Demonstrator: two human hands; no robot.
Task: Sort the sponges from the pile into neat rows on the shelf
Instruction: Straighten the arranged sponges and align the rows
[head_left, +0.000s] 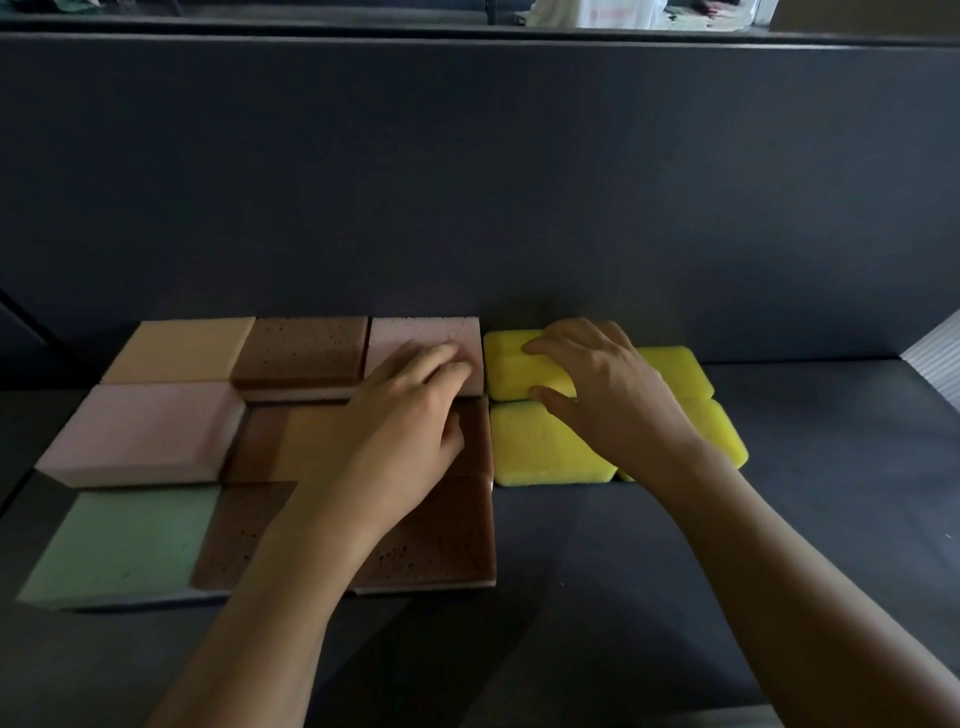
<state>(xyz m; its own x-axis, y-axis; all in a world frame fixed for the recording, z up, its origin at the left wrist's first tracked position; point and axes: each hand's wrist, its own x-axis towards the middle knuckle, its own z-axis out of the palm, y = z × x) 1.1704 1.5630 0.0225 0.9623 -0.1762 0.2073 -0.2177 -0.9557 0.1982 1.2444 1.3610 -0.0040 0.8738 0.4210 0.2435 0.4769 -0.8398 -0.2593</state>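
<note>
I was squaring the rows on the shelf (831, 441). My left hand (405, 415) rested on the pink sponge (415, 332), grip apart. My right hand (613, 395) had its grip clamped round the back yellow sponge (506, 369). The next move, I judged, called for nudging it flush with its neighbours.

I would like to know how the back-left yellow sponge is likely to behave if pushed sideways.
The back-left yellow sponge looks like porous foam, so it is probably light and will squash a little under the right hand. It lies flat with rounded corners, so it should slide rather than tip, perhaps rubbing the front-left yellow sponge.
</note>
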